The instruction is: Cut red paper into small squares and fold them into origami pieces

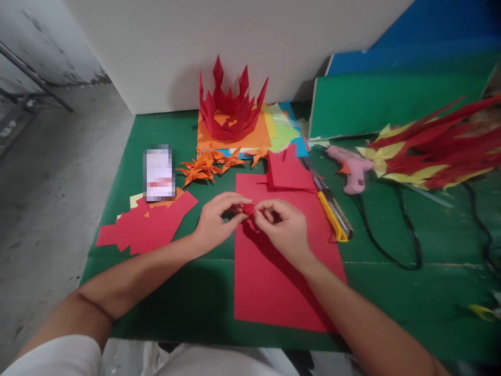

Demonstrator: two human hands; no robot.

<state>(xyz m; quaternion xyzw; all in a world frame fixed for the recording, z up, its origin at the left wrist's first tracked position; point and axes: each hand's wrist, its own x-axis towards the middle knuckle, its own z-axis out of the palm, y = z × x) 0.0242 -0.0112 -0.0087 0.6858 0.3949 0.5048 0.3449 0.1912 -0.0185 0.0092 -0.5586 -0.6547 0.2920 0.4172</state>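
Note:
Both my hands pinch a small folded red paper piece (249,210) above a large red paper sheet (274,282). My left hand (216,222) grips its left side with thumb and fingers closed. My right hand (282,224) holds its right side, fingers curled round it. The piece sits just over the sheet's upper left part. Folded red paper pieces (287,169) lie a little beyond my hands.
A red paper crown (230,107) stands on orange paper at the back. Orange folded shapes (207,166), red scraps (148,224), a phone (158,173), a yellow utility knife (332,211), a pink glue gun (352,167) with black cord, and red-yellow paper flames (434,149) lie on the green mat (410,292).

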